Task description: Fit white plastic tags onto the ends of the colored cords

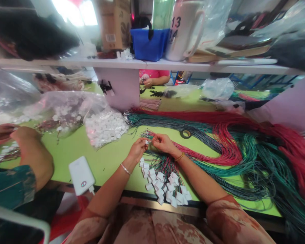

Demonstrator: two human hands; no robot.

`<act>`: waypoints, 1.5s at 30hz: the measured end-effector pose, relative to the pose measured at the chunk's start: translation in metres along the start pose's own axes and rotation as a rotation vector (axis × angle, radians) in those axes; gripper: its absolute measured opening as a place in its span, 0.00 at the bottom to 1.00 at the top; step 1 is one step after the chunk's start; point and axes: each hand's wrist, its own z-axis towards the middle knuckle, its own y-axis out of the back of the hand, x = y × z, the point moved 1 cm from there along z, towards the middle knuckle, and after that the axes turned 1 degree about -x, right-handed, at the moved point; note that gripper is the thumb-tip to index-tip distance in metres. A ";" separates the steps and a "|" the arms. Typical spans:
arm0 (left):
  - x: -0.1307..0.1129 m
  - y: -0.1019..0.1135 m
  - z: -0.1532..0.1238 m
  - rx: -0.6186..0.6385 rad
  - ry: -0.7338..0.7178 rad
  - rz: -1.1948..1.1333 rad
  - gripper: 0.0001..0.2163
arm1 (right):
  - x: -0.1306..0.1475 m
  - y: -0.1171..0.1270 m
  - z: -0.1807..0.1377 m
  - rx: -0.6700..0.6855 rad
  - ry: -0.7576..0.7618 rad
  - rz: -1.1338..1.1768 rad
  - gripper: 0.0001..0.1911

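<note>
My left hand [138,148] and my right hand [162,142] meet above the green table [109,159], fingers pinched together on a small white connector [146,142] and thin wire ends. Under my wrists lies a bundle of red and green wires [165,164] ending in several white connectors [167,189] near the front edge. Long red wires [218,149] and green wires [246,149] spread to the right.
A clear bag of white connectors [104,127] sits to the left, a white power bank [81,175] at the front edge, a tape roll [185,134] behind my hands. Another person's arm [33,156] works at the left. A shelf [152,64] carries a blue bin and a mug.
</note>
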 end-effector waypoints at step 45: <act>0.009 -0.070 -0.092 1.004 -0.514 1.053 0.14 | 0.048 0.042 0.007 0.018 0.095 -0.042 0.09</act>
